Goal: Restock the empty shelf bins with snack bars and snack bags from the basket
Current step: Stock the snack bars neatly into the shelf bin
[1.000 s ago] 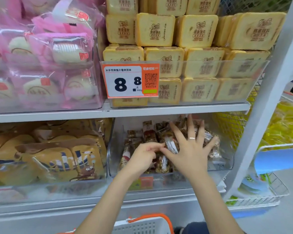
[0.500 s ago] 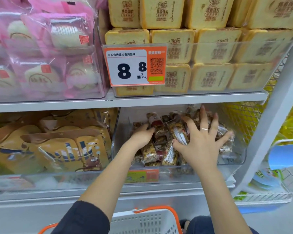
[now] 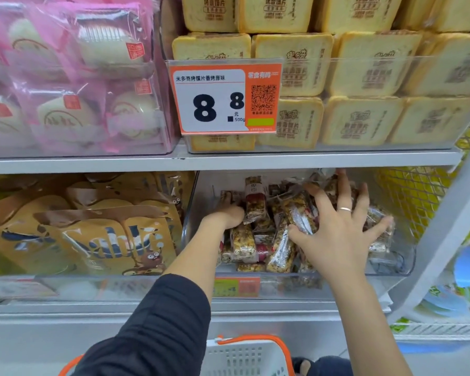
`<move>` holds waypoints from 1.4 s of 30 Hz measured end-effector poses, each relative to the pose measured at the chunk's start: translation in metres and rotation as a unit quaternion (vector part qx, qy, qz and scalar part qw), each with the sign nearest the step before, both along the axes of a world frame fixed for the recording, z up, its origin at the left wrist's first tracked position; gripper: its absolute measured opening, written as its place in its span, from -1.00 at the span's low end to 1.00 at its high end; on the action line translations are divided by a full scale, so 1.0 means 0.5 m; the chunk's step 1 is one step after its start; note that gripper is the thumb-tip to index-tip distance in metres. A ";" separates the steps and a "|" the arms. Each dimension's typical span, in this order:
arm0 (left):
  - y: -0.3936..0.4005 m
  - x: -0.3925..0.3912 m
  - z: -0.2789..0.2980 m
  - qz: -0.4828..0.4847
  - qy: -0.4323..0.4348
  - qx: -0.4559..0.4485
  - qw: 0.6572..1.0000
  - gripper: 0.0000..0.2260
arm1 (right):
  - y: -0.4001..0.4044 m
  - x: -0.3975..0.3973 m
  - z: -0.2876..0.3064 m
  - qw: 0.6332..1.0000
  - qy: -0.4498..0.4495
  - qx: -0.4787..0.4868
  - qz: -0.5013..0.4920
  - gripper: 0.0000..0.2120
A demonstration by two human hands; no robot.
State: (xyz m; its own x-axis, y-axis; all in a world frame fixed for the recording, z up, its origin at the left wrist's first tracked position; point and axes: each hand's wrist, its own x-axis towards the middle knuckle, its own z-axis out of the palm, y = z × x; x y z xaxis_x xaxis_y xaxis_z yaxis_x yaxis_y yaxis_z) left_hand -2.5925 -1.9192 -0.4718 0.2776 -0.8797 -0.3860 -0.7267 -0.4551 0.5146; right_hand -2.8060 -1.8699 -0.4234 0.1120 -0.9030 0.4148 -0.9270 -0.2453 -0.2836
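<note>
Small snack bars in clear crinkly wrappers (image 3: 258,213), nuts and grain showing through, heaped in the clear plastic shelf bin (image 3: 391,270) on the lower right of the shelf. Right hand (image 3: 339,232), plain ring on one finger, laid flat over the pile with fingers spread wide and fairly straight, probably to press the loose bars down and level so none slide over the low front wall. Left hand (image 3: 228,213) pushed in at the pile's left edge; fingers hidden behind the bars, so impossible to tell whether pinching one or only nudging, likely holding that side in. Bin already well filled. To the left, tan paper snack bags with a cartoon print (image 3: 106,240) in the neighbouring bin. On the shelf above, yellow square toast packs (image 3: 364,120) behind an orange and white price tag (image 3: 223,100), and pink wrapped buns (image 3: 65,85). Below, rim of a white plastic basket with orange handles (image 3: 244,356), close underneath for easy reach.
</note>
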 end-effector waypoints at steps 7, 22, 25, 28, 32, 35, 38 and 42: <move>0.019 -0.038 0.074 0.127 0.184 -0.197 0.955 -0.54 | 0.001 0.002 0.003 1.000 0.002 0.011 0.001 -0.41; 0.196 -0.049 0.171 -0.195 -0.101 -0.035 0.975 -0.76 | 0.002 -0.001 0.010 0.999 -0.007 0.032 0.012 -0.38; 0.179 -0.038 0.164 -0.122 -0.042 -0.071 0.989 -0.61 | 0.001 -0.002 0.008 0.999 -0.006 0.031 0.015 -0.39; 0.118 -0.036 0.137 -0.025 -0.018 -0.085 0.996 -0.60 | 0.000 -0.003 0.007 0.999 -0.003 0.031 0.015 -0.39; 0.062 -0.048 0.095 -0.029 0.061 -0.008 0.998 -0.50 | -0.003 -0.003 0.006 1.000 -0.004 0.025 0.011 -0.37; 0.063 -0.054 0.087 -0.012 0.168 -0.034 0.985 -0.48 | -0.010 0.004 0.011 1.000 -0.008 0.014 -0.002 -0.37; 0.074 -0.062 0.087 0.008 0.260 -0.065 0.964 -0.38 | -0.036 0.002 0.022 1.000 -0.002 0.002 -0.002 -0.32; 0.091 -0.076 0.075 0.014 0.259 -0.083 0.962 -0.37 | -0.082 0.002 0.027 1.000 0.012 -0.026 0.004 -0.39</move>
State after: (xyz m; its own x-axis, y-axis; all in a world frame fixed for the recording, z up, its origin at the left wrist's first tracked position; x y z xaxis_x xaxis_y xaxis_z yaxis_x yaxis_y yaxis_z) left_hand -2.6303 -1.8739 -0.4342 0.1112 -0.9361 -0.3337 -0.3410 -0.3513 0.8720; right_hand -2.8048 -1.9111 -0.4099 0.1295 -0.8789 0.4591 -0.9312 -0.2669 -0.2482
